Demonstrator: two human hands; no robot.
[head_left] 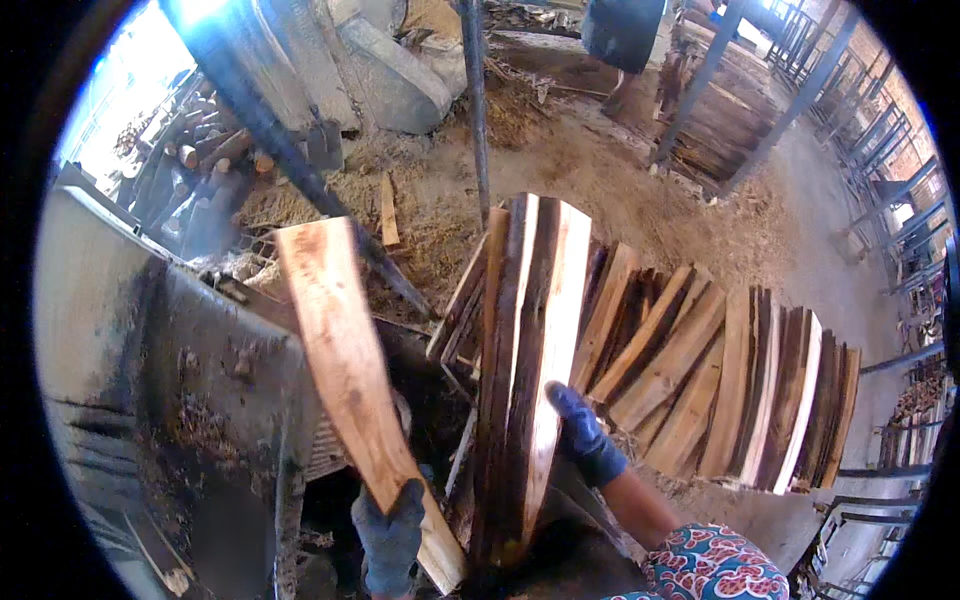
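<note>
My left hand point(390, 535), in a dark grey-blue work glove, is closed around the lower part of a pale wooden board point(335, 320). The board leans up and to the left beside a grimy metal machine. My right hand point(588, 432), in a blue glove, rests against the right side of an upright stack of boards point(520, 370). Its thumb lies on the nearest pale face, and the other fingers are hidden behind the stack's edge. These boards have dark bark edges and stand side by side.
A long row of similar boards point(690, 390) stretches to the right. The machine's metal housing point(180, 330) fills the left. Metal posts point(476, 110) rise ahead from a sawdust-covered floor point(560, 150). Logs point(225, 155) lie piled at the far left, and stacked planks point(715, 110) stand at the back right.
</note>
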